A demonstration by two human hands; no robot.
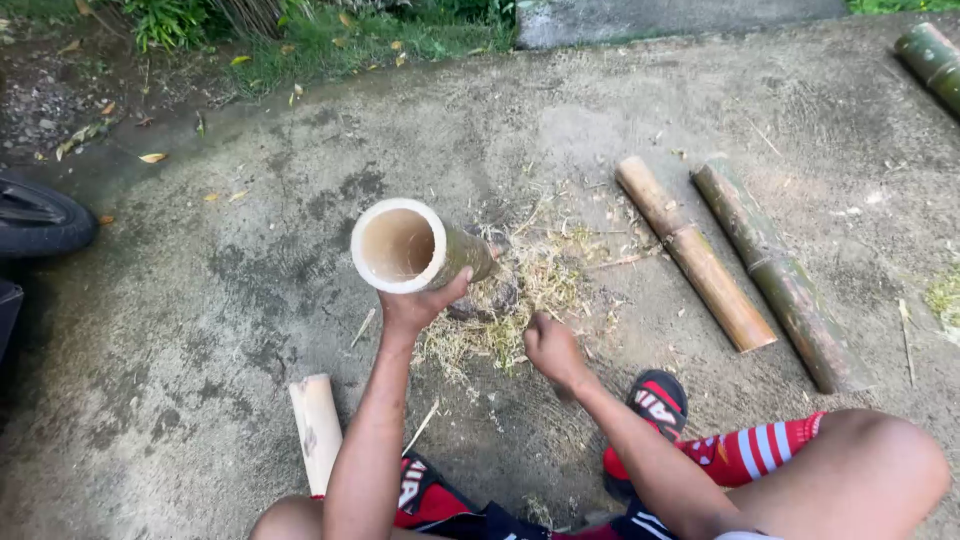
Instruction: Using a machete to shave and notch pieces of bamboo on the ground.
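bamboo tube clamped in left hand fingers; right hand fingers curled together, contents hidden.

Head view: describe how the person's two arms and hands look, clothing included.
Both arms are bare from elbow to fingers: no sleeves, gloves, watch or rings show on the left hand or the right hand. Near the legs are red striped socks and dark sandals.

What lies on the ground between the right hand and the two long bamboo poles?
In the head view, only loose straw-like shavings on concrete lie between the right hand and the two bamboo poles.
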